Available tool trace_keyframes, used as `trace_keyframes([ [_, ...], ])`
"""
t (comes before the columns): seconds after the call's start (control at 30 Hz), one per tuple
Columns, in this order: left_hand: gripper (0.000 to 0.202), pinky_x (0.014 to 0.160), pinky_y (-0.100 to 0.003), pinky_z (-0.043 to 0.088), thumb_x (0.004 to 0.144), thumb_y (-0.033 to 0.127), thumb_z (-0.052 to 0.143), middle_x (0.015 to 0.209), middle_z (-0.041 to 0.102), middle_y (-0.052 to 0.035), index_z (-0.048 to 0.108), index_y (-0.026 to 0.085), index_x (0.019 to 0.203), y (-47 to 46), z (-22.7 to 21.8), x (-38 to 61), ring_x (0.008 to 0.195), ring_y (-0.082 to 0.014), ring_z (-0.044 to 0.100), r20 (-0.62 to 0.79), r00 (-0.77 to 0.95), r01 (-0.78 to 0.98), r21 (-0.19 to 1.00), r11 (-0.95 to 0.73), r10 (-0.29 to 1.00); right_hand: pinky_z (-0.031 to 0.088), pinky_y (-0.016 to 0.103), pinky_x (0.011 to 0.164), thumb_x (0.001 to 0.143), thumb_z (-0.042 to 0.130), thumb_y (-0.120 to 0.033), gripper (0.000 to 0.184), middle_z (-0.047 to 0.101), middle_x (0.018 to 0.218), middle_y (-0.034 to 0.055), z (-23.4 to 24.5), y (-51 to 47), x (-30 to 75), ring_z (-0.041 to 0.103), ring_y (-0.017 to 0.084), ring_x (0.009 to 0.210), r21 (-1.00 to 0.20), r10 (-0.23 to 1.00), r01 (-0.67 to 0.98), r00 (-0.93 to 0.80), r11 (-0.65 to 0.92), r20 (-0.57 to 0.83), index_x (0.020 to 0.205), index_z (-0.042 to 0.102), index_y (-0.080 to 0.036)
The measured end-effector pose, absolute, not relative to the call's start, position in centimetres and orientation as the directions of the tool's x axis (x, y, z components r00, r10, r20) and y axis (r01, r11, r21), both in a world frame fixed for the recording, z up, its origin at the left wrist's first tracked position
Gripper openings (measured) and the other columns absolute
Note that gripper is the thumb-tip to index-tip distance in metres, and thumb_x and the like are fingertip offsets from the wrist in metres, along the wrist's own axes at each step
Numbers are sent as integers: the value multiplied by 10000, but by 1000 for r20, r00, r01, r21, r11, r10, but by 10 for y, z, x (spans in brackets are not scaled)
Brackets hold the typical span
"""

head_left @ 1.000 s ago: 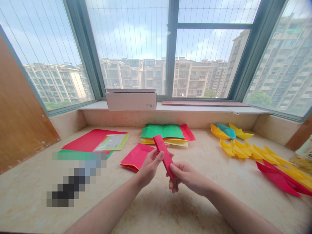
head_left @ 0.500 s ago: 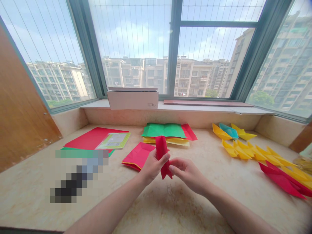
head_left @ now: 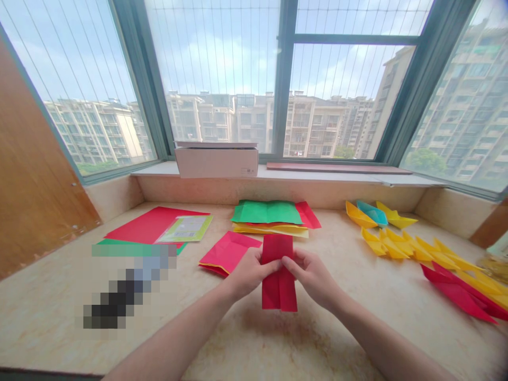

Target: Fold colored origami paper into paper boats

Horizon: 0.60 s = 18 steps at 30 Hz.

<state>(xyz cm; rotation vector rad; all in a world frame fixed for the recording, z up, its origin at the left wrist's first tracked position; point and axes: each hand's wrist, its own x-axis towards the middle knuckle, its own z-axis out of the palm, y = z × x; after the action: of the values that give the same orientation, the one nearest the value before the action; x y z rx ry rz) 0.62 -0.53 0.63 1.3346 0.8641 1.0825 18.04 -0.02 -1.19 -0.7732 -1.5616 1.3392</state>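
A folded red sheet of paper is held upright above the counter, with a lengthwise seam down its middle. My left hand grips its left edge, thumb across the front. On the right edge my right hand pinches it, and both thumbs meet near the seam. The fingers behind the paper are hidden. Just left of my left hand lies a stack of folded red and yellow paper. Beyond the held sheet sits a pile of creased paper with a green sheet on top.
Several yellow paper boats, a blue boat and red boats stand on the right of the counter. Red paper and a plastic packet lie left, beside a blurred patch. A white box rests on the sill.
The red paper was narrow and tilted, seen nearly edge-on; now its broad front faces me. It has come slightly lower, and my right hand has moved up its edge.
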Motion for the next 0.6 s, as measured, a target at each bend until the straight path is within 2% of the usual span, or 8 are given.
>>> trace_keyframes([
  [0.13, 264, 661, -266, 500, 724, 380, 796, 825, 740, -62, 750, 141, 825, -5, 2, 7, 742, -202, 672, 117, 372, -91, 992, -89, 921, 535, 394, 858, 858, 655, -506, 380, 724, 1039, 96, -9, 1, 183, 675, 249, 925, -963, 893, -106, -359, 250, 271, 1070, 680, -191],
  [0.3, 247, 686, -270, 502, 777, 376, 753, 836, 749, -71, 761, 149, 875, -5, -1, 6, 765, -206, 680, 112, 425, -91, 993, -81, 898, 513, 305, 609, 817, 699, -488, 348, 720, 833, 56, -9, 2, 185, 632, 187, 679, -974, 930, -58, -288, 221, 228, 980, 688, -180],
  [0.47, 321, 702, -290, 506, 833, 456, 677, 795, 742, -75, 761, 155, 903, -8, 3, 8, 758, -218, 682, 77, 426, -135, 991, -21, 901, 548, 344, 694, 790, 734, -460, 378, 728, 916, 59, -12, 4, 183, 665, 214, 787, -965, 926, -177, -293, 193, 239, 1057, 674, -199],
  [0.6, 399, 721, -315, 499, 844, 516, 637, 794, 725, -82, 752, 138, 898, -5, 0, 8, 750, -223, 663, 64, 427, -158, 987, 4, 902, 528, 308, 600, 812, 712, -439, 343, 729, 859, 51, -17, 6, 185, 639, 182, 689, -963, 920, -160, -296, 218, 257, 1069, 712, -212],
])
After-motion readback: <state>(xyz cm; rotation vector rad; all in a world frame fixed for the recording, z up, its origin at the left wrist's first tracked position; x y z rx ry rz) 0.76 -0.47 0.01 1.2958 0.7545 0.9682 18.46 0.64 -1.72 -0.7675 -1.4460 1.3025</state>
